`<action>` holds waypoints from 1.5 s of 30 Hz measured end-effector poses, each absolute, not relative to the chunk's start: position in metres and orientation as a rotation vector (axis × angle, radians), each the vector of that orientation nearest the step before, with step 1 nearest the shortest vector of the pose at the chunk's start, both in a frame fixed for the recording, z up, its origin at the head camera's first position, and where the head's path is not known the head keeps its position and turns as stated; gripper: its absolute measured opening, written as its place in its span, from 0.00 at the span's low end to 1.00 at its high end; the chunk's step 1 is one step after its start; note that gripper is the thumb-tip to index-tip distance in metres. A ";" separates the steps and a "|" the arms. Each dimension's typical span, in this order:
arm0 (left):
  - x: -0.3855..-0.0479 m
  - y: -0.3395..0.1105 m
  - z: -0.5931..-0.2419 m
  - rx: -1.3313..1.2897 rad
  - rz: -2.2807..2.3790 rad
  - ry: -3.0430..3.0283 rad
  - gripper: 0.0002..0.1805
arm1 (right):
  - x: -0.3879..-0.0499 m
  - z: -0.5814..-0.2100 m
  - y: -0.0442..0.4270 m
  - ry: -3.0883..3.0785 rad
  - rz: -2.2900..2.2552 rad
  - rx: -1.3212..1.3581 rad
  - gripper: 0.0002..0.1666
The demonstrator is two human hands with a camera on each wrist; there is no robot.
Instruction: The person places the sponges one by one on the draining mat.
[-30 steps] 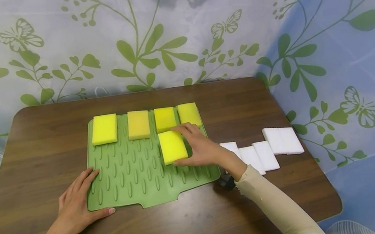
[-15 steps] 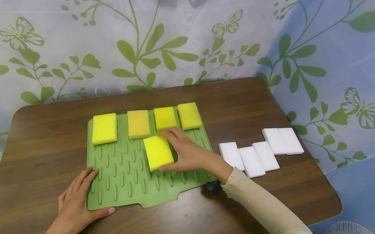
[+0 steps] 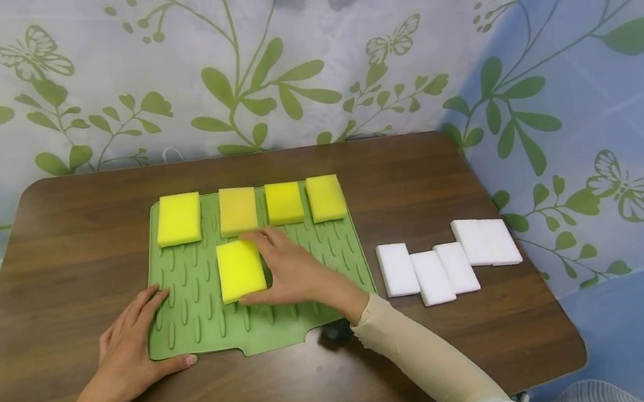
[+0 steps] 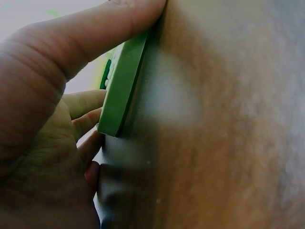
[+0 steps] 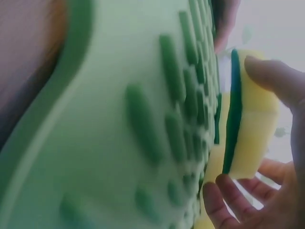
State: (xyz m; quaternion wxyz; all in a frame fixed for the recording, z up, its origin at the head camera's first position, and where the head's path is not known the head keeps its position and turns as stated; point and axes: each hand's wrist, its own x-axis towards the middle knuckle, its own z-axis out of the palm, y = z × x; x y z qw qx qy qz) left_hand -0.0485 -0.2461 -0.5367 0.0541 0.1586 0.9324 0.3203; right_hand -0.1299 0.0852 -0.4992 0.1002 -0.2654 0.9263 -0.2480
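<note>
My right hand [image 3: 290, 269] grips a yellow sponge [image 3: 239, 271] between thumb and fingers. In the right wrist view this sponge [image 5: 255, 114] shows a dark green scouring layer and appears held just above the ridged green mat [image 5: 109, 143]. Along the far edge of the mat [image 3: 209, 329] lies a row of several yellow sponges, among them the far left sponge [image 3: 179, 219] and the far right sponge [image 3: 326, 197]. My left hand [image 3: 131, 349] rests at the mat's left front corner, its fingers extended along the edge. The left wrist view shows the mat's rim [image 4: 123, 88] beside the thumb.
Several white rectangular pads lie to the right of the mat, including a near white pad [image 3: 397, 269] and a far white pad [image 3: 499, 241]. All stand on a brown wooden table [image 3: 305, 398]. A leaf-patterned curtain [image 3: 271, 59] hangs behind and to the right.
My right hand has carried the yellow sponge leftward across the mat, from near the right side to left of the middle. The left hand stays at the mat's corner.
</note>
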 end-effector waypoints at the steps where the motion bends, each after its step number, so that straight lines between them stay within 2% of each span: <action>1: -0.048 -0.247 -0.536 0.482 0.975 2.832 0.68 | -0.130 -0.499 0.080 2.748 -0.727 -0.790 0.65; 17: -0.051 -0.244 -0.535 0.482 0.977 2.822 0.68 | -0.116 -0.508 0.018 2.778 -0.720 -0.823 0.63; 34: -0.049 -0.243 -0.536 0.465 0.977 2.804 0.68 | -0.105 -0.524 -0.006 2.861 -0.621 -0.778 0.63; 45: -0.048 -0.247 -0.536 0.456 1.014 2.793 0.68 | -0.104 -0.526 -0.011 2.876 -0.582 -0.781 0.69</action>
